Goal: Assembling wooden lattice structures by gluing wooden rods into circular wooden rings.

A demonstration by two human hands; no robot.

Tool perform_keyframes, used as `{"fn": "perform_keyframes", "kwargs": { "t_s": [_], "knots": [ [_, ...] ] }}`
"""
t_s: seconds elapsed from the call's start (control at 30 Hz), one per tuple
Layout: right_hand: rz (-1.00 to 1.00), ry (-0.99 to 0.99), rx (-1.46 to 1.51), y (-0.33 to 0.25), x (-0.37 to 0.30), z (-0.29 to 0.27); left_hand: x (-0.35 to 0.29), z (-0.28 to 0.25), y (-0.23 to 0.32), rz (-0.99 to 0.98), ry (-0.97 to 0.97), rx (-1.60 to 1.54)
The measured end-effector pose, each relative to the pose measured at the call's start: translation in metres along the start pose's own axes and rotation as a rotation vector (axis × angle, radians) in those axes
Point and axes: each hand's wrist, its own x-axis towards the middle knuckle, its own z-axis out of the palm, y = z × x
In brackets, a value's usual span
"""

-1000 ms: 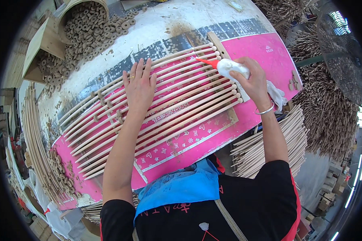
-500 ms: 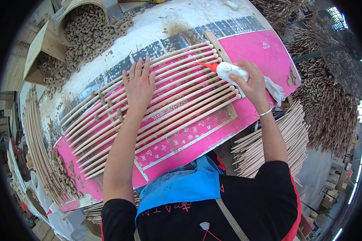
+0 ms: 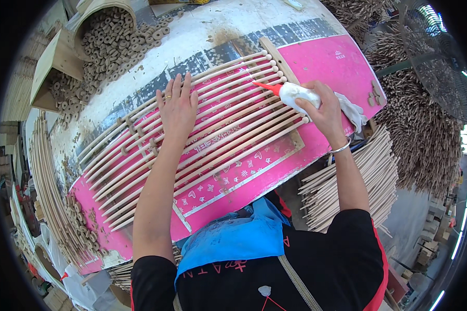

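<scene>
The person wears a black shirt with short sleeves that end above the elbows, with red trim along the side near the right arm. Over the chest hangs a blue apron or cloth, with some red marks on the black fabric just under it. A grey-brown strap runs across the shirt at a slant. On the left hand (image 3: 177,106) there is a ring, and at the wrist of the right hand (image 3: 324,111) a thin silver bracelet.

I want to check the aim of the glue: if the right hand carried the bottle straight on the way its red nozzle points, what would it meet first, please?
Probably the wooden rods: the right hand aims the glue bottle up-left, its nozzle tip close over the far rods' right ends; height above them is unclear.
</scene>
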Motion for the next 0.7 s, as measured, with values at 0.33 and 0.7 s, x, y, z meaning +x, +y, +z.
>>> {"fn": "perform_keyframes", "kwargs": {
  "t_s": [0.33, 0.7],
  "knots": [
    [0.021, -0.012, 0.058, 0.003, -0.011, -0.008, 0.000, 0.000, -0.001, -0.008, 0.006, -0.012],
    [0.055, -0.020, 0.075, 0.003, -0.020, -0.008, 0.001, 0.002, -0.001, -0.008, -0.008, 0.025]
  ]
}}
